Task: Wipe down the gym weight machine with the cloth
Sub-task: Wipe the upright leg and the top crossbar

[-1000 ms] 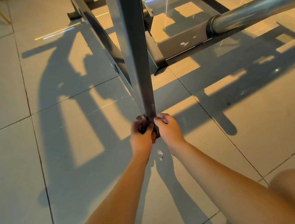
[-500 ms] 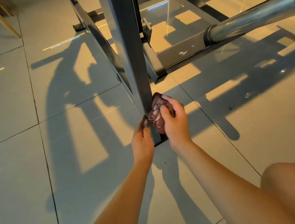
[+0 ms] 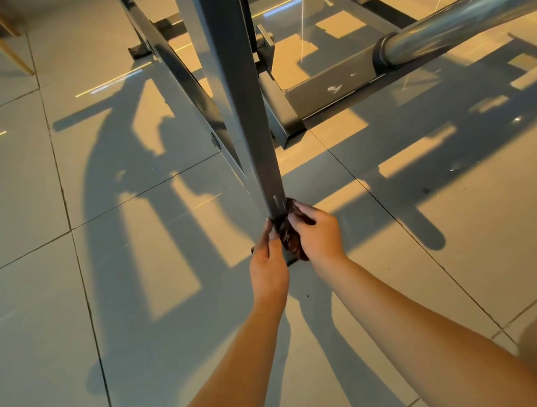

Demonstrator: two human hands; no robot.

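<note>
Gripping low on the weight machine's steel upright (image 3: 242,106), the right hand (image 3: 321,234) curls round the maroon cloth (image 3: 289,238); the left hand (image 3: 267,265) presses near-straight fingers opposite. Likely wiping the post's foot; next, drag the cloth upward under steady squeeze.

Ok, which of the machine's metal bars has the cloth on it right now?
The dark square upright post, near its foot: the right hand holds the cloth against it. The shiny round bar and the base beam are untouched.
</note>
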